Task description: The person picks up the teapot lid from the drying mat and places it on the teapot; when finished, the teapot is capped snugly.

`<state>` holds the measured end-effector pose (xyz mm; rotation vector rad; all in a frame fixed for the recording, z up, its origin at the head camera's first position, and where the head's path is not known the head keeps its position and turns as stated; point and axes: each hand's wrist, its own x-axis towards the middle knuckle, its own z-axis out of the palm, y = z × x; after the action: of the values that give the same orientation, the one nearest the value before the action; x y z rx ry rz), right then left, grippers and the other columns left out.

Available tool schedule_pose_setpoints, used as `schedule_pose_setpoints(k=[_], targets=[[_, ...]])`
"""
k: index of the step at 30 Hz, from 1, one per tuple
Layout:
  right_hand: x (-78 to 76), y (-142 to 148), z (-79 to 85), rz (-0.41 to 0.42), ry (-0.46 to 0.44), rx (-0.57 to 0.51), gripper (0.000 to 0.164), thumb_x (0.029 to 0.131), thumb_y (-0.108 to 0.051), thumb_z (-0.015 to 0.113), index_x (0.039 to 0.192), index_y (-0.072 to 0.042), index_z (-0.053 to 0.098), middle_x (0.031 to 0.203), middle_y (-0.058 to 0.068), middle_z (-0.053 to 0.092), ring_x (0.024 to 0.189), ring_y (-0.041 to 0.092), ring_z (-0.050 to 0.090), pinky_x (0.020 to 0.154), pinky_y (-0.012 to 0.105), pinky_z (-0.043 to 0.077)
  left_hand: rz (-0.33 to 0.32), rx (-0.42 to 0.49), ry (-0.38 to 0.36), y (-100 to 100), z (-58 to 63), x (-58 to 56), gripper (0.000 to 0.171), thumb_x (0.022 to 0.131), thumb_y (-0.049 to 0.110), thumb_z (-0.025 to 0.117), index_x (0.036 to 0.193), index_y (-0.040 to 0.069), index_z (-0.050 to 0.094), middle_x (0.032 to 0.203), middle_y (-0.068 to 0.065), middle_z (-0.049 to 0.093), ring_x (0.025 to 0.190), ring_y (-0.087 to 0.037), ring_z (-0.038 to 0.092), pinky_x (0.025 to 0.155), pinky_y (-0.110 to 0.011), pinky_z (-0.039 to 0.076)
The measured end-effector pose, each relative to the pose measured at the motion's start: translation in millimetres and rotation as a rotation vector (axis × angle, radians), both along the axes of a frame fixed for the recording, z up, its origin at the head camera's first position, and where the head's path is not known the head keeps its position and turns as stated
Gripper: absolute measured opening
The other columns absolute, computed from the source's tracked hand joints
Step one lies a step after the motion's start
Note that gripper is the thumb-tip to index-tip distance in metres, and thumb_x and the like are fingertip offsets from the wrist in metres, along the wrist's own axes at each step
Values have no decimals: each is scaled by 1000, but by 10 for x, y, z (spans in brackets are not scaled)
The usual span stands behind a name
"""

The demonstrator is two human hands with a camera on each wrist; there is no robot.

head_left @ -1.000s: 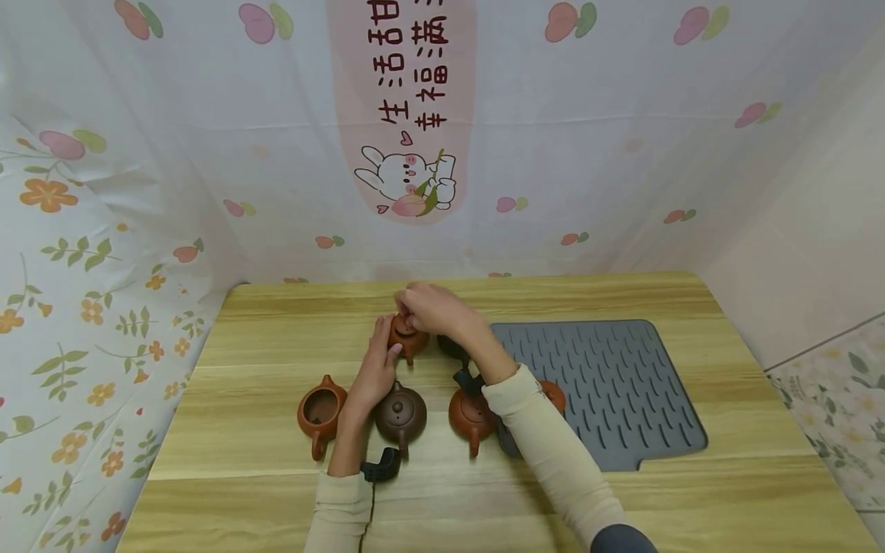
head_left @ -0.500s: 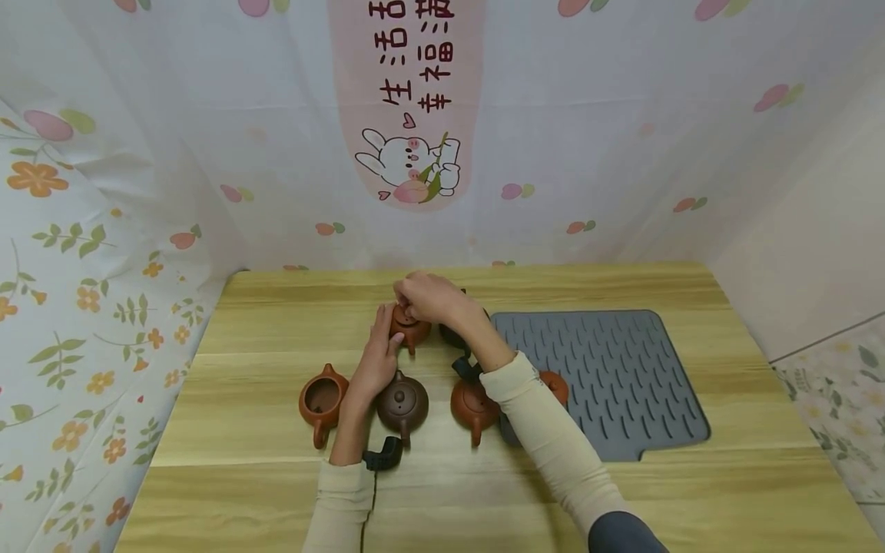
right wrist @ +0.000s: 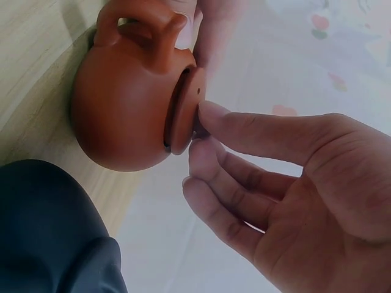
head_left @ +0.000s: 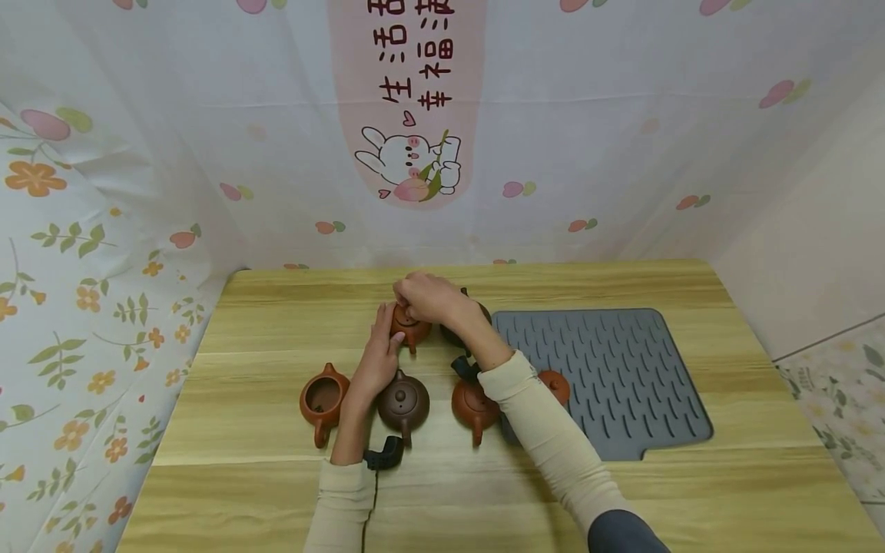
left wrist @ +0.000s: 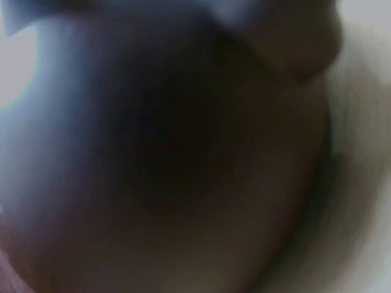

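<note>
An orange-brown clay teapot (head_left: 417,332) stands near the table's back edge. My left hand (head_left: 376,365) holds it from the left, fingers along its side and thumb near the handle. Over its top, my right hand (head_left: 434,299) pinches the knob of the lid (right wrist: 187,113) between thumb and fingers. In the right wrist view the lid sits at the mouth of the pot, slightly tilted, with a dark gap along its edge. The left wrist view is mostly a blurred, dark rounded surface (left wrist: 165,152) close to the camera.
A lidless orange teapot (head_left: 323,398) stands at left, a dark brown teapot (head_left: 404,405) beside the left forearm. Another orange teapot (head_left: 475,407) and a black teapot (head_left: 452,338) are partly hidden by the right arm. An orange lidded piece (head_left: 555,386) overlaps the grey mat (head_left: 615,384).
The head view has tilted a little, shifting the scene slightly. Both hands stay at the teapot, the right still pinching the lid's knob.
</note>
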<state>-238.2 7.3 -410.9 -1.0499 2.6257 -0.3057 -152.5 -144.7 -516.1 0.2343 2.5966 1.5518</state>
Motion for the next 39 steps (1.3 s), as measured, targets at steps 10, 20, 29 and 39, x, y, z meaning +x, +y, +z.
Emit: schedule_pose_setpoints(k=[10,20,29,39], targets=[[11,-3,-37,-9,-11,-7,9,108,3,63,109,-3,70,109,14,69,86,20,57,76,33,46,-1,1,-10,-1,-5,8,63,118,1,39,174,-6,12,179,-36,-2,166,-56,-1,135,-69,2],[32,22,-108,-26,-22,-50,13,107,3,65,116,0,73,117,17,73,98,27,69,83,37,56,11,-3,-11,-2,-16,17,62,117,1,40,174,-5,15,179,-36,-1,166,-58,1,135,-69,3],[62,134,-62,-18,-10,-83,18,109,-7,69,126,-1,73,125,17,72,112,29,70,92,40,60,12,-10,-12,-15,-19,0,63,118,2,41,175,-3,14,180,-35,-1,166,-58,2,135,-68,4],[360,805,182,-53,86,-264,18,107,-7,72,122,2,74,118,17,73,101,30,74,88,42,63,28,2,4,13,8,-19,64,117,1,42,174,-3,15,180,-35,1,165,-59,3,135,-69,4]])
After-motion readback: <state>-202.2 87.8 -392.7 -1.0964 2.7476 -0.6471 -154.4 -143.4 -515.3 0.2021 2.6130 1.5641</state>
